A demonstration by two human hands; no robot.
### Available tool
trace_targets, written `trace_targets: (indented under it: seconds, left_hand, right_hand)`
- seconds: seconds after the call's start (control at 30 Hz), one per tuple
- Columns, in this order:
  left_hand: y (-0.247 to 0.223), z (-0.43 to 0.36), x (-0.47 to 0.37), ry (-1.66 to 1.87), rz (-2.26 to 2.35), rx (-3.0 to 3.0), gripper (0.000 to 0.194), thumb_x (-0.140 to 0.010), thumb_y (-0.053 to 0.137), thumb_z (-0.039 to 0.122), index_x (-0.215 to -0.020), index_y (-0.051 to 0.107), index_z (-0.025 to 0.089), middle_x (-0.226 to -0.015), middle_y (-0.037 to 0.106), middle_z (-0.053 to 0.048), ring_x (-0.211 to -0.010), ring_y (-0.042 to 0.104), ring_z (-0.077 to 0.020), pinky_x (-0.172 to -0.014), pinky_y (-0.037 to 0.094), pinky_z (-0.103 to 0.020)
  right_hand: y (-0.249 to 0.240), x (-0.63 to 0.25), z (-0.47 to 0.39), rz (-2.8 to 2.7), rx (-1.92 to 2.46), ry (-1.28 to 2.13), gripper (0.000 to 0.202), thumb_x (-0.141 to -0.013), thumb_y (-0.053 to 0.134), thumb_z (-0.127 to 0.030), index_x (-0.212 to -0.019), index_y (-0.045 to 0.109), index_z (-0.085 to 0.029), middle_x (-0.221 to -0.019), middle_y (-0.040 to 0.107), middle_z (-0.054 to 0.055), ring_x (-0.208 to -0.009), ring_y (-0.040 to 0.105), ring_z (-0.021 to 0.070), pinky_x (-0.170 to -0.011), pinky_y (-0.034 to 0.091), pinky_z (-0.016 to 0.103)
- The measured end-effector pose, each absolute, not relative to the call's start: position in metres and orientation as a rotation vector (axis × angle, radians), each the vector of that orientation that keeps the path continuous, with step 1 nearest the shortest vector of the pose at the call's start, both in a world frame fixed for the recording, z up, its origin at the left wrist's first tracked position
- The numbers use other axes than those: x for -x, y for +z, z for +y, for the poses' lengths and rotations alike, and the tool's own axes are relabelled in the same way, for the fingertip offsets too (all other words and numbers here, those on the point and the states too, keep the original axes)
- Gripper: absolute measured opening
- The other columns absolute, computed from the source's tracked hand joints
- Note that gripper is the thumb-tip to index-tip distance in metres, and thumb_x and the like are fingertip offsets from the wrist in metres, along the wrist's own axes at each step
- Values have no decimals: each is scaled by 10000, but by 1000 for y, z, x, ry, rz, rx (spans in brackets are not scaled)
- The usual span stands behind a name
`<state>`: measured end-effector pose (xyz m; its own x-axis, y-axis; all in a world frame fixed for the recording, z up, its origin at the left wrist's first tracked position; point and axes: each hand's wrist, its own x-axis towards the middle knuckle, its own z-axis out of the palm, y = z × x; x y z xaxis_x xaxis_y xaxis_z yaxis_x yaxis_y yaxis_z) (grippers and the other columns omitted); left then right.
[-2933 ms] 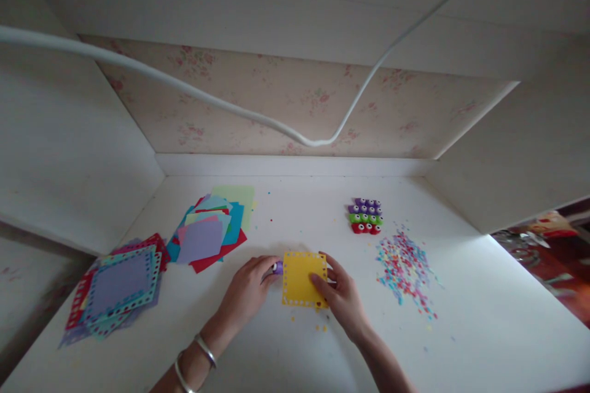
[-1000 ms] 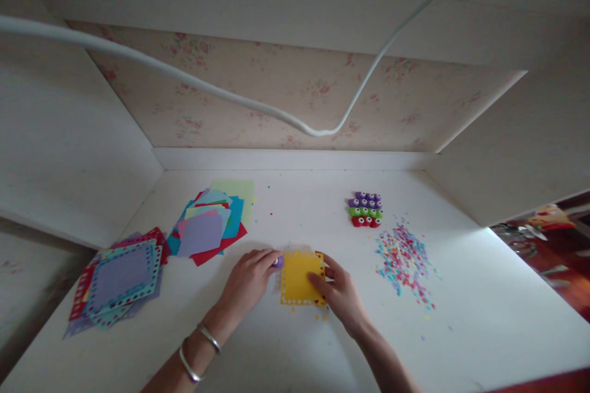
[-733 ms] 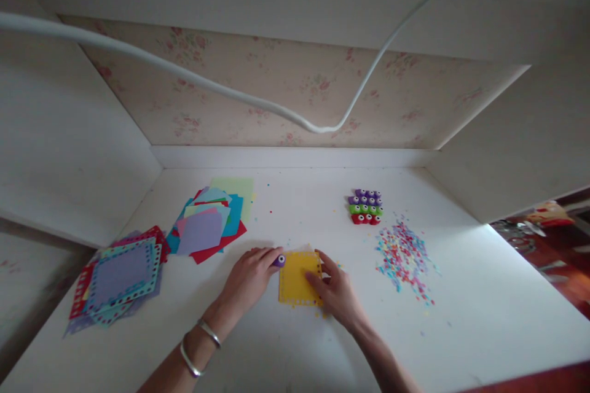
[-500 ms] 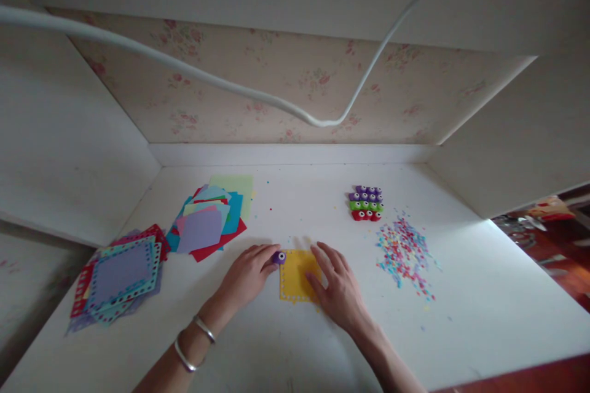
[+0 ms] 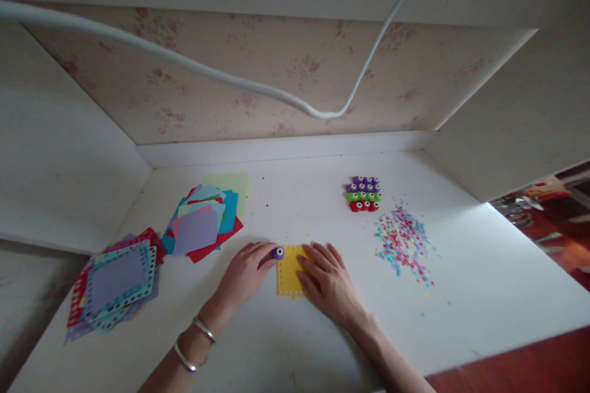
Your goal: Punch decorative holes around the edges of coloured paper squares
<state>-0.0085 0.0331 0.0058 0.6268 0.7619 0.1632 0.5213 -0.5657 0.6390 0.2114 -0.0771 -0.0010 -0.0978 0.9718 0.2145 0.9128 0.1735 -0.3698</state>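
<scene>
My left hand (image 5: 246, 270) pinches a small purple hole punch (image 5: 277, 253) with a white-and-black round top. The punch sits at the upper left corner of a square of yellow paper (image 5: 290, 273) on the white table. Small punched holes run along the paper's edges that I can see. My right hand (image 5: 329, 276) lies flat over the right part of the paper, fingers stretched out, covering much of that side.
Back right stand rows of purple, green and red hole punches (image 5: 363, 194). Beside them spreads a heap of coloured confetti (image 5: 403, 239). Plain coloured paper squares (image 5: 196, 230) are piled at left, with punched-edge squares (image 5: 120, 279) nearer me. A white cable (image 5: 239, 83) hangs across the view.
My right hand has shifted left and flattened further onto the yellow paper. The left hand still holds the purple punch at the corner. The camera view has tilted slightly.
</scene>
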Motion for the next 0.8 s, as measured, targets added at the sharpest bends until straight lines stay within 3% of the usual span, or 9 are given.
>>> trace_targets:
  seconds: [0.63,0.8]
  left_hand:
    - [11,33,8,574,1007,-2202,257,-914,617,263,-1169,649,255,-1180,692,-39,-1098,637,-207,-994,512,-367]
    - [26,37,0,507,1157,-2079,284,-952,546,396,-1113,676,201,-1101,712,-60,-834,686,-170,-817,562,-308]
  right_hand:
    - [2,-213,-77,-2075,1768,237,322,-976,514,-319,-1268,645,-281,-1406,587,43,-1320,494,283,-1143,316,567]
    - [2,-213,-77,-2050,1759,246,322,-978,517,-332,-1270,644,-281,-1406,587,37,-1309,500,280,-1149,307,561]
